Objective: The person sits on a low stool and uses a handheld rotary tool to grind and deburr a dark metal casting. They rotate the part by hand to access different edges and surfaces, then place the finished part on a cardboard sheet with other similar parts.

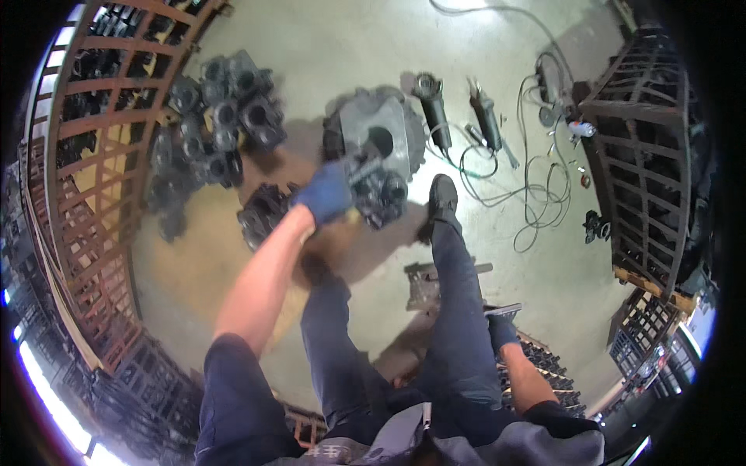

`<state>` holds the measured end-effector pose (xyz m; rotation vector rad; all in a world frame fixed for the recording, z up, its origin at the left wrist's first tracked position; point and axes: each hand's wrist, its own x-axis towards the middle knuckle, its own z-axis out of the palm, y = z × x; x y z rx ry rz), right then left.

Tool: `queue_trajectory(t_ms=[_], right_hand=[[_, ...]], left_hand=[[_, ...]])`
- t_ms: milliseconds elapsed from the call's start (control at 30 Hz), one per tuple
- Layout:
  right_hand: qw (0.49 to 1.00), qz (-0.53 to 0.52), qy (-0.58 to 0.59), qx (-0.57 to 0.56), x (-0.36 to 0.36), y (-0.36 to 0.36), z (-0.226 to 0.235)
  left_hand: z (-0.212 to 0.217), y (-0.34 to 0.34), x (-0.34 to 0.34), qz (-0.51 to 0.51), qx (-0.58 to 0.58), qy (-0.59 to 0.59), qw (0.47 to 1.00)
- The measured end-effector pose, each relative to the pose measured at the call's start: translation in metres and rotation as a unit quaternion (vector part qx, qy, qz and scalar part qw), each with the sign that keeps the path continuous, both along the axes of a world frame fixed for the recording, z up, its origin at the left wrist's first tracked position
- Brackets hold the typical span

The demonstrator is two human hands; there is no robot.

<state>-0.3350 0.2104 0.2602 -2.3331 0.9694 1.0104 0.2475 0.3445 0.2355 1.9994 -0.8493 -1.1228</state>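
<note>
My left hand (325, 194), in a blue glove, reaches over a dark metal casting (381, 198) and is nearest to it. Motion smears its fingers, so their grip cannot be made out. Just beyond stands a large round dark block with a grey metal plate (361, 120) on top, which has a dark round hole. Another dark casting (263, 213) lies left of the hand. Low at my right side, my right hand (501, 330), in a dark glove, is closed around a grey flat metal piece (505, 311); my leg partly hides it.
Several dark castings (225, 109) cluster at the far left, beside a brown metal rack (116, 116). Two black power grinders (431, 109) and looping cables (536, 194) lie on the floor to the right. A metal fixture (423, 287) sits by my right leg. Another cage (641, 155) stands at right.
</note>
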Motion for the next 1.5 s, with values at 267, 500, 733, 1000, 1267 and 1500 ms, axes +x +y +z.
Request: queue_trajectory(t_ms=[267,500,733,1000,1267,1500], right_hand=[[0.977,-0.020,0.177,0.115,-0.084,-0.070,-0.120],[0.948,-0.178,0.194,0.178,-0.083,-0.065,-0.185],[0.938,-0.206,0.172,0.219,-0.051,-0.056,-0.231],[0.946,-0.170,0.149,0.232,-0.034,-0.077,-0.278],[0.965,0.015,0.008,0.263,0.015,-0.160,-0.341],[0.932,-0.189,-0.299,0.077,0.192,-0.258,-0.295]], left_hand=[[-0.117,-0.072,0.006,0.021,0.048,-0.031,0.998],[-0.165,-0.083,0.029,0.007,0.034,0.002,0.999],[-0.149,-0.082,0.039,0.062,-0.017,0.131,0.989],[-0.176,-0.059,0.037,0.036,-0.049,0.084,0.995],[-0.180,-0.051,0.044,-0.069,-0.007,-0.122,0.990],[-0.142,-0.044,0.005,0.150,0.018,-0.145,0.978]])
